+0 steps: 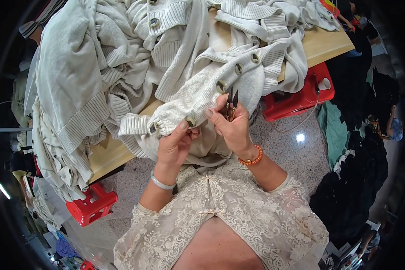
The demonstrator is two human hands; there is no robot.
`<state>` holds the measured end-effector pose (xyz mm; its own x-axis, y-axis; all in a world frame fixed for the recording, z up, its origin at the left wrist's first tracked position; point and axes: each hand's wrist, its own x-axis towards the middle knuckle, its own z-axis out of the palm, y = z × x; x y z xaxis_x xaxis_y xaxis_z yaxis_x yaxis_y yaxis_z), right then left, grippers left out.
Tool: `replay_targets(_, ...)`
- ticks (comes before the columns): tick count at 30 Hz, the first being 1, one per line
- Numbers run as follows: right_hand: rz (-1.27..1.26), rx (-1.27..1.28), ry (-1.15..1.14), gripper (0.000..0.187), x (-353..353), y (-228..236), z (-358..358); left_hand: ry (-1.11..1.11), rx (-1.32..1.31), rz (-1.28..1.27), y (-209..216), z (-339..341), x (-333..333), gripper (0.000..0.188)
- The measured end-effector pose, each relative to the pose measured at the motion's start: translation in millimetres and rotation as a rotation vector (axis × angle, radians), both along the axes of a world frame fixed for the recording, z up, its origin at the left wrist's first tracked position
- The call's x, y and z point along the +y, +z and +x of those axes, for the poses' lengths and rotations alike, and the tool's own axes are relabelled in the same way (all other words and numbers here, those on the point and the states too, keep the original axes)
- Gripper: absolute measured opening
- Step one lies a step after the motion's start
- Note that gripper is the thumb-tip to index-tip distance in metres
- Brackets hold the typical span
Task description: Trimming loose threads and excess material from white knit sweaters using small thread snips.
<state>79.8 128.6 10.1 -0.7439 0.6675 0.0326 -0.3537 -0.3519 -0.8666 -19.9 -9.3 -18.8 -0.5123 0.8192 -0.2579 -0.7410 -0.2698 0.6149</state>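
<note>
A cream knit cardigan (pixel 195 96) with a row of dark buttons hangs over the table's near edge in front of me. My left hand (pixel 174 143) pinches its edge beside a button (pixel 190 122). Held in my right hand (pixel 231 125) is a pair of thread snips (pixel 231 100), the dark blades pointing away from me and slightly apart. My right thumb and fingertips come close to the cardigan's button band; whether they also grip the fabric, I cannot tell.
More cream knitwear (pixel 76 67) is heaped across the wooden table (pixel 326 45). A red stool (pixel 301 96) with a white cup (pixel 324 84) stands to the right, and another red stool (pixel 91 206) sits at lower left. Dark fabric (pixel 351 189) lies in piles at far right.
</note>
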Motion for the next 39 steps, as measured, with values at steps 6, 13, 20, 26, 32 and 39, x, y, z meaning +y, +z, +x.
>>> replay_targets(6, 0.155, -0.135, 0.120, 0.019, 2.3, 1.4, -3.0, 0.004, -0.001, 0.156, -6.2, 0.5, 0.9, 0.042)
replay_targets(13, 0.889, -0.313, -0.106, 0.037, 13.5, 39.2, 32.3, -0.031, -0.101, 0.305, -17.3, -3.2, -0.4, 0.050)
replay_targets(20, 0.924, -0.260, -0.056, 0.037, -14.8, 36.7, 37.3, 0.050, -0.074, 0.139, -19.4, 3.0, -4.3, 0.048)
replay_targets(26, 0.904, -0.267, -0.052, 0.039, -17.0, 39.1, 32.8, 0.024, -0.077, 0.134, -23.4, 3.5, -8.1, 0.045)
replay_targets(32, 0.865, -0.290, -0.019, 0.038, -15.2, 40.0, 35.0, -0.039, -0.109, 0.245, -15.8, 1.3, -5.2, 0.033)
replay_targets(39, 0.942, -0.277, -0.009, 0.039, -10.7, 39.0, 34.9, -0.042, -0.105, 0.226, -19.1, 0.5, -7.5, 0.034)
